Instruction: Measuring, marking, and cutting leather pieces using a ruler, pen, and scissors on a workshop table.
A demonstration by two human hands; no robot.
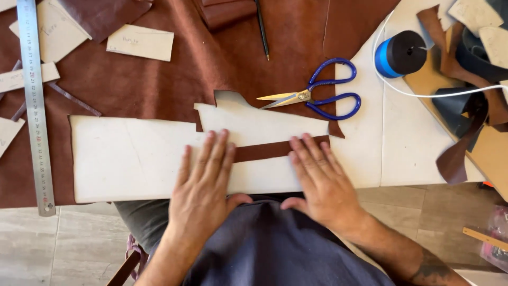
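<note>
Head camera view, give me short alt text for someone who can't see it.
Two bare hands, left hand and right hand, press flat on a large pale card pattern piece lying over brown leather hide. Blue-handled scissors lie beyond them, a steel ruler at left.

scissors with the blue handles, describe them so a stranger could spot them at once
On the brown leather sheet covering the table, look just beyond the right hand. The blue-handled scissors lie there, pale blades shut and pointing left, the only metal cutting tool nearby.
</note>
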